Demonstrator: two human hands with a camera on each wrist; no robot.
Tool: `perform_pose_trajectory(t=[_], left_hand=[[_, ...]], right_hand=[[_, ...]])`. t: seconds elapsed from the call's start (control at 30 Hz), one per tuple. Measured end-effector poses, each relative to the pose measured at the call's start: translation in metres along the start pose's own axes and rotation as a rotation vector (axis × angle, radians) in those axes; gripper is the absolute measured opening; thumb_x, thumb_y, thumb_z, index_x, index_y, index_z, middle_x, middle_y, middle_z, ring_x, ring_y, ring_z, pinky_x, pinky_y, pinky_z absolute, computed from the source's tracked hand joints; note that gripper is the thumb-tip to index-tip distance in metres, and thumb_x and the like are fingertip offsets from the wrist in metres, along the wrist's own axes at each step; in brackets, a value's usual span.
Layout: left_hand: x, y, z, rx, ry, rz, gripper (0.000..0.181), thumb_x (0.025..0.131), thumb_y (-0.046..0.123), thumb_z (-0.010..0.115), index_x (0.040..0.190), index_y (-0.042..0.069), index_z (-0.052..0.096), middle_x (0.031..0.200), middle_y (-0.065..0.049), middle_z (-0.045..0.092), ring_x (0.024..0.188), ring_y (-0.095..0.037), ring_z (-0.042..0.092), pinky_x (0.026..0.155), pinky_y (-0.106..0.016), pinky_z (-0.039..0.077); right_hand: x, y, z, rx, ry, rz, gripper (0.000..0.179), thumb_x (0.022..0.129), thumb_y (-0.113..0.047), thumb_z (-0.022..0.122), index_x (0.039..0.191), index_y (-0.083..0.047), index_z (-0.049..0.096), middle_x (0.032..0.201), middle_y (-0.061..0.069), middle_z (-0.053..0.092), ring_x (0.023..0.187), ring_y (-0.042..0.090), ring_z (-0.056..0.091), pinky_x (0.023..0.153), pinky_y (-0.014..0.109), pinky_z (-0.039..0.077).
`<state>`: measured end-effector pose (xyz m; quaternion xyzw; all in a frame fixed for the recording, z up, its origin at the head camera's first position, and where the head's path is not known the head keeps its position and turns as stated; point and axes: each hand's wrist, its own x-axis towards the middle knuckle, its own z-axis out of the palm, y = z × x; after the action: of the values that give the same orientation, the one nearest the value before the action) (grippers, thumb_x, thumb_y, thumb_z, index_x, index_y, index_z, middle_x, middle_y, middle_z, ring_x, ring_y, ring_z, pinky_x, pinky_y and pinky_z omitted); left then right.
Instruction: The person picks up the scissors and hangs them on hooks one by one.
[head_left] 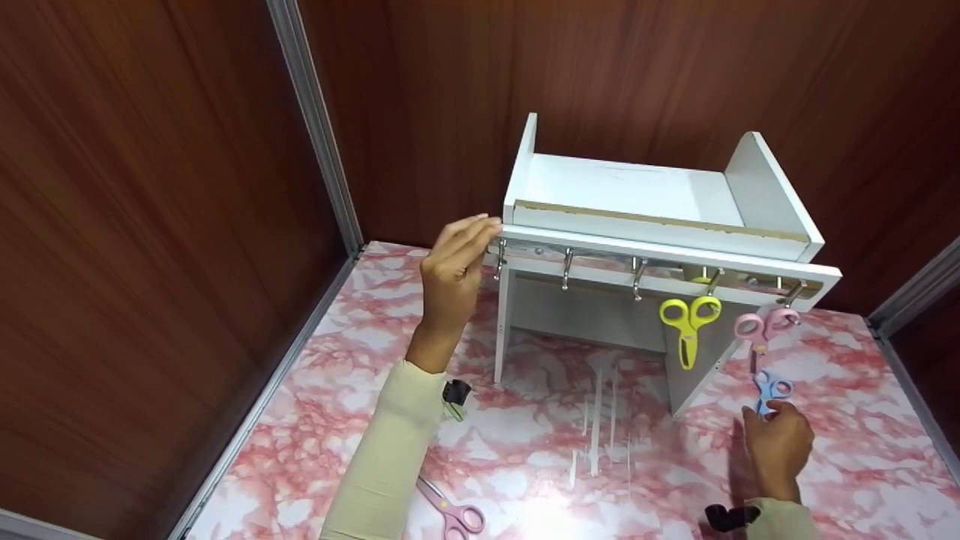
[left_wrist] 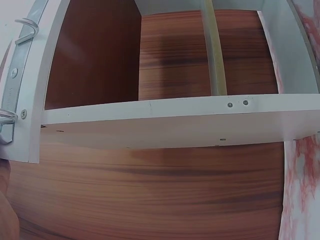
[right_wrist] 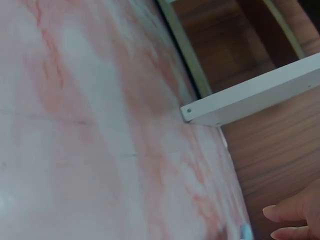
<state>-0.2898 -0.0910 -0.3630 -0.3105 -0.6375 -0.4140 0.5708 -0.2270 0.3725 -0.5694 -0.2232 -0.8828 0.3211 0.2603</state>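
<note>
My left hand rests its fingertips on the left end of the white shelf's hook board. The left wrist view shows only a bit of that hand, by the board's end. My right hand is at a pair of light blue scissors, thumb and fingers spread. Between those fingertips a gap shows in the right wrist view, with a sliver of the blue scissors just past them. Yellow scissors and pink scissors hang from the two rightmost hooks.
Another pink pair of scissors lies by my left forearm on the red-and-white marbled table. A small green-handled item shows beside my left sleeve. Wood-grain panels enclose the table at the back and sides.
</note>
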Motion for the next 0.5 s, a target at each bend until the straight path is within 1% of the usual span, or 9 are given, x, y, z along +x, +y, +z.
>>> perform_pose_trajectory(t=[0.17, 0.27, 0.4, 0.47, 0.5], left_hand=[[0.001, -0.001, 0.0, 0.005, -0.011, 0.002, 0.019, 0.084, -0.003, 0.066, 0.1, 0.003, 0.074, 0.105, -0.006, 0.07, 0.104, -0.019, 0.06, 0.09, -0.03, 0.052], [0.002, -0.001, -0.001, 0.008, -0.016, 0.005, 0.022, 0.081, -0.007, 0.068, 0.1, 0.003, 0.074, 0.106, -0.005, 0.07, 0.105, -0.019, 0.06, 0.09, -0.03, 0.052], [0.001, -0.001, -0.001, 0.011, -0.017, 0.004, 0.022, 0.081, -0.007, 0.067, 0.1, 0.003, 0.073, 0.106, -0.006, 0.07, 0.105, -0.018, 0.06, 0.09, -0.031, 0.052], [0.001, -0.001, -0.002, 0.011, -0.019, 0.005, 0.02, 0.084, -0.005, 0.066, 0.1, 0.003, 0.074, 0.106, -0.006, 0.07, 0.105, -0.018, 0.06, 0.09, -0.031, 0.052], [0.001, -0.001, -0.002, 0.011, -0.02, 0.006, 0.019, 0.085, -0.003, 0.065, 0.1, 0.003, 0.074, 0.106, -0.005, 0.07, 0.105, -0.018, 0.06, 0.09, -0.03, 0.052]], right_hand=[[0.005, 0.003, 0.005, 0.018, -0.029, 0.041, 0.041, 0.081, -0.015, 0.069, 0.11, 0.012, 0.058, 0.098, 0.033, 0.053, 0.095, 0.048, 0.048, 0.081, 0.058, 0.038], [0.008, 0.005, 0.007, 0.034, -0.072, 0.113, 0.05, 0.082, -0.018, 0.067, 0.119, 0.012, 0.052, 0.11, 0.034, 0.047, 0.102, 0.049, 0.044, 0.088, 0.059, 0.036], [0.012, 0.009, 0.008, 0.049, -0.119, 0.202, 0.061, 0.082, -0.02, 0.067, 0.128, 0.012, 0.044, 0.12, 0.035, 0.041, 0.105, 0.051, 0.043, 0.094, 0.059, 0.034], [0.014, 0.011, 0.009, 0.05, -0.127, 0.214, 0.063, 0.081, -0.02, 0.068, 0.129, 0.013, 0.042, 0.12, 0.035, 0.042, 0.105, 0.05, 0.043, 0.095, 0.059, 0.034], [0.015, 0.011, 0.009, 0.049, -0.127, 0.208, 0.063, 0.081, -0.02, 0.068, 0.128, 0.014, 0.042, 0.119, 0.036, 0.042, 0.105, 0.051, 0.043, 0.095, 0.06, 0.034]])
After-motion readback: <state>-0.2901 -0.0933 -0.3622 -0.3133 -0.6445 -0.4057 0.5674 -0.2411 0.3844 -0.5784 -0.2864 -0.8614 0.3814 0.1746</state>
